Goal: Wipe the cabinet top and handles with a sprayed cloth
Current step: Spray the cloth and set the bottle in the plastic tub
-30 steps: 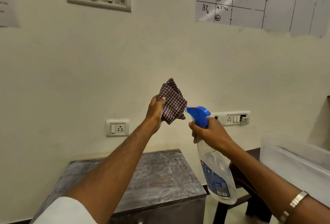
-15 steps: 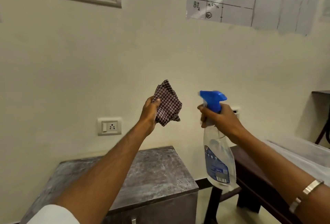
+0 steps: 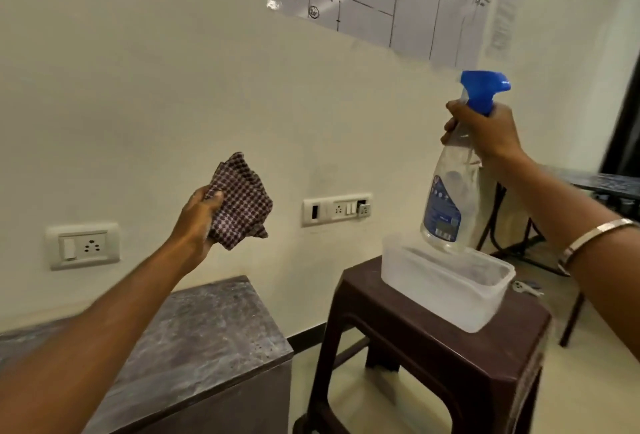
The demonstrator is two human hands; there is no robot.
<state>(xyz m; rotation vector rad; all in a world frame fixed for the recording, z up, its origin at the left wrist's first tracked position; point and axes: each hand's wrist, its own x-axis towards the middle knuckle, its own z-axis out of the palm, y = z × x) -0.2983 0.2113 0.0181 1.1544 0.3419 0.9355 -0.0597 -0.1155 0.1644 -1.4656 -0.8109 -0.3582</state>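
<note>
My left hand [image 3: 195,222] holds a crumpled brown-and-white checked cloth [image 3: 242,201] up in front of the wall. My right hand [image 3: 485,132] grips the neck of a clear spray bottle [image 3: 446,201] with a blue trigger head, held high at the right, above a translucent plastic tub [image 3: 446,291]. The bottle's nozzle points right, away from the cloth. The grey mottled cabinet top [image 3: 207,336] lies below my left forearm at the lower left. The cabinet's handles are out of view.
The tub stands on a dark brown plastic stool [image 3: 433,364] right of the cabinet. Wall sockets [image 3: 83,246] and a switch panel [image 3: 337,208] sit on the cream wall, with a chart above. A dark table [image 3: 606,184] is at the far right.
My right hand has carried the spray bottle up and to the right, away from the cloth, to above the tub. The view has swung right. My left hand still holds the cloth.
</note>
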